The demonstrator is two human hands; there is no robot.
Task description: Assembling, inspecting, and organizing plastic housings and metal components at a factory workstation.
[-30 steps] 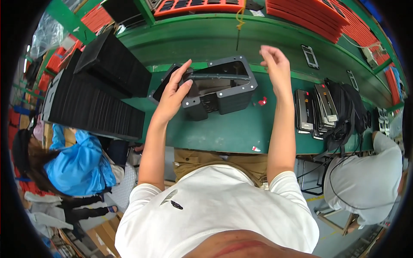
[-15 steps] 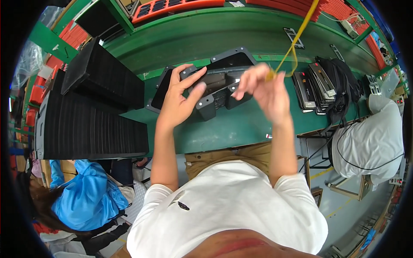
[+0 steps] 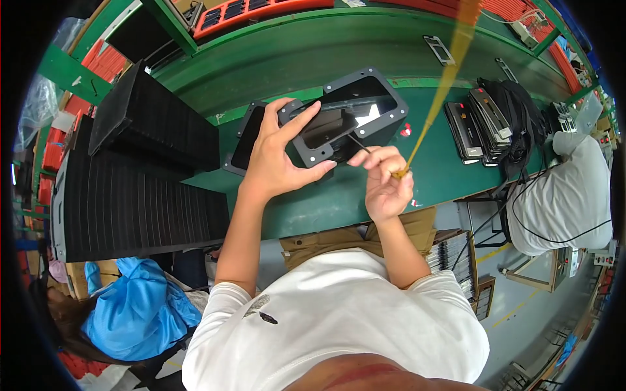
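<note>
My left hand (image 3: 277, 156) straddles a dark-framed box (image 3: 312, 155) with a glossy black panel, fingers over its upper side and thumb along its near corner. Just right of it, my right hand (image 3: 386, 192) is closed around a thin dark rod-like tool (image 3: 360, 143), whose tip reaches the box's edge. A yellow cord (image 3: 430, 120) runs down from above to the right hand's fingers. Behind the held box lies another framed box with a glossy panel (image 3: 381, 98), and one more framed panel (image 3: 244, 140) shows left of my wrist.
Tall stacks of black panels (image 3: 147, 215) stand at the left. Black and grey flat parts (image 3: 479, 127) and a black bag (image 3: 515, 124) lie at the right of the green bench (image 3: 287, 215). People sit to the left, in blue (image 3: 140, 309), and right, in white (image 3: 561, 202).
My right hand has come down and left with the tool, toward the box's near edge. The box has tilted so its glossy panel shows; my left hand stays on it. The yellow cord is stretched straighter.
</note>
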